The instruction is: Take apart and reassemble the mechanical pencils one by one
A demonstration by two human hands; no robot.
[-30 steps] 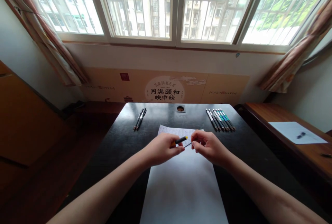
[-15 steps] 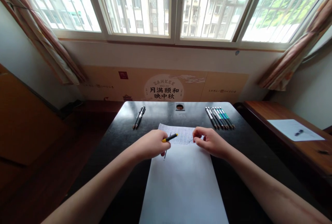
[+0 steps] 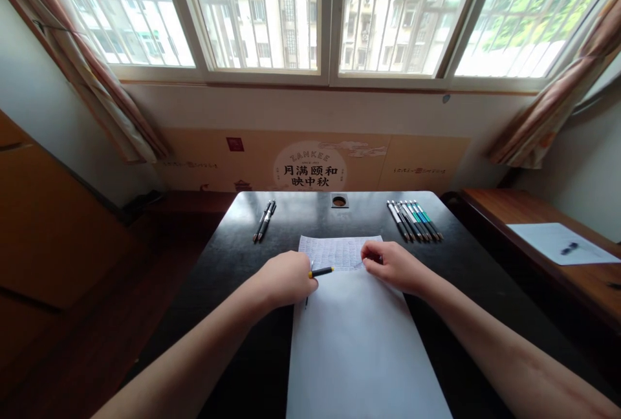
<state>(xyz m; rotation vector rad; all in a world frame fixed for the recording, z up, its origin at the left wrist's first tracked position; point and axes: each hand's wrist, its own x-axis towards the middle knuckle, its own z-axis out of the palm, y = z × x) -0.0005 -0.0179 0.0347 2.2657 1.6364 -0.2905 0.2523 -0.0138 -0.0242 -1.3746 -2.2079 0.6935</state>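
A white sheet of paper (image 3: 359, 335) lies lengthwise on the black table (image 3: 233, 264), its far end covered in small writing. My left hand (image 3: 286, 280) rests on the paper's left edge, closed round a black pen with a yellow band (image 3: 321, 271) whose free end points right. My right hand (image 3: 392, 265) sits on the written part of the sheet, fingers curled and pinched on something I cannot make out.
Two dark pens (image 3: 263, 220) lie at the table's far left. A row of several pens (image 3: 414, 220) lies at the far right. A small round hole (image 3: 339, 201) sits at the far edge. A wooden side table (image 3: 543, 264) with a paper stands to the right.
The hands have parted and come down onto the paper. The pen in my left hand has swung to point right. The thin piece my right hand pinched a second ago is out of sight.
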